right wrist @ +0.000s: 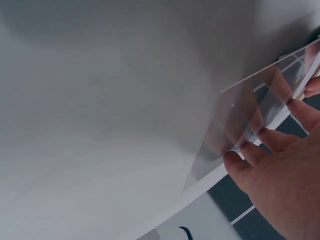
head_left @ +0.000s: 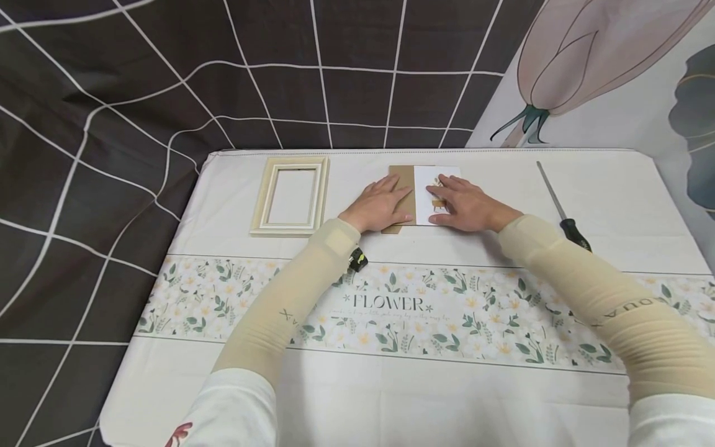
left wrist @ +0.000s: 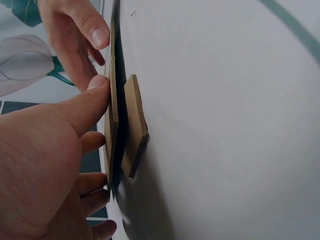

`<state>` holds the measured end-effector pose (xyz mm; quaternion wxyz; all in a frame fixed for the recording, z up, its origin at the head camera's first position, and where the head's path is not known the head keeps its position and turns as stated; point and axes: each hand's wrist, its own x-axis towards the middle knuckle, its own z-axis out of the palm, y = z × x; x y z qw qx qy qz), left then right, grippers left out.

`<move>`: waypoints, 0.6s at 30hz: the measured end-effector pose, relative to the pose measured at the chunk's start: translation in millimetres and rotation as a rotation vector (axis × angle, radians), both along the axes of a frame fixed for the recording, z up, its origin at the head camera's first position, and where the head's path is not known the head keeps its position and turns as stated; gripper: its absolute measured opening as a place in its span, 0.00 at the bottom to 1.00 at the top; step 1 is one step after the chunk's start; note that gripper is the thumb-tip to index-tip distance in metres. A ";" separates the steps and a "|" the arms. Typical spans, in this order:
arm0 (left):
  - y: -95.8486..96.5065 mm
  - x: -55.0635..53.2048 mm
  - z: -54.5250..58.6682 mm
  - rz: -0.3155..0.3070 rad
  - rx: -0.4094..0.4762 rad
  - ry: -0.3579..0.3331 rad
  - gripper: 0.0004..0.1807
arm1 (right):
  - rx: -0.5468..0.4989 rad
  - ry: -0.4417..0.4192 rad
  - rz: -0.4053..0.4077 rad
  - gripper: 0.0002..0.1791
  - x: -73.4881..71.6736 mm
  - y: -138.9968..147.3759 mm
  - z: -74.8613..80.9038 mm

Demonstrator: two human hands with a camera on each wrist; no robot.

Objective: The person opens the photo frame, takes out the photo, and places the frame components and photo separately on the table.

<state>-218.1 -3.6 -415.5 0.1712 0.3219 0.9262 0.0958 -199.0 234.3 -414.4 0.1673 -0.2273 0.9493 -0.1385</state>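
Observation:
My left hand [head_left: 375,206] rests spread on a brown backing board [head_left: 406,176], fingertips on its face. Below the board's edge, a smaller brown piece [left wrist: 134,125] juts out over the tablecloth in the left wrist view. A white card [head_left: 422,214] with a small printed picture covers the board's right part. My right hand [head_left: 468,205] lies over the card with its fingers extended. In the right wrist view its fingertips touch a clear sheet [right wrist: 225,125], whose corner reaches out beyond them. The right fingers partly hide the picture.
A cream picture frame [head_left: 259,205] lies to the left of the board. A screwdriver [head_left: 564,214] with a black handle lies at the right. Beside my left forearm is a small black and yellow object [head_left: 359,259]. The white tablecloth [head_left: 447,397] carries a floral band.

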 end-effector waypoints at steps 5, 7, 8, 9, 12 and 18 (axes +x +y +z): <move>2.8 -0.5 0.9 0.005 0.001 0.003 0.40 | -0.004 0.011 0.008 0.41 0.2 9.4 -1.6; 5.2 -0.4 1.4 0.008 -0.004 0.008 0.41 | -0.007 0.017 0.012 0.41 0.6 11.9 -1.8; 6.5 -0.1 1.9 0.010 -0.008 0.011 0.41 | -0.008 0.019 0.013 0.40 1.1 12.6 -1.6; 8.0 0.3 2.6 0.013 -0.011 0.016 0.41 | -0.007 0.019 0.015 0.40 1.2 13.5 -1.7; 13.2 1.0 4.5 0.012 -0.022 0.033 0.41 | -0.007 0.014 0.011 0.41 1.5 15.9 -1.1; 29.2 0.7 5.4 -0.017 -0.021 0.029 0.40 | -0.005 -0.001 -0.007 0.41 2.6 21.3 -0.3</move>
